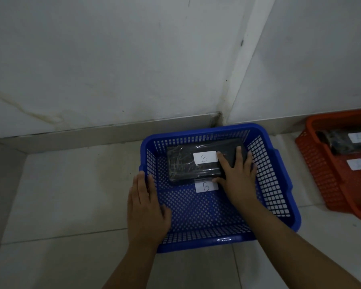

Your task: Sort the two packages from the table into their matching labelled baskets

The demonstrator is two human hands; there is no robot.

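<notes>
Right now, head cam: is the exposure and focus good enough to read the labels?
Head view: dim and underexposed, wide-angle bend in the wall lines; B reads clearly on the black package and blue basket; labels in the orange basket are too blurred to read.

A pale tiled floor [71, 201] with thin grout lines fills the near half of the scene. At its far edge a low grey skirting strip [104, 132] runs along the foot of a stained, cracked white wall [113, 59]. Two wall faces meet at a corner [238, 80], right of centre.
</notes>
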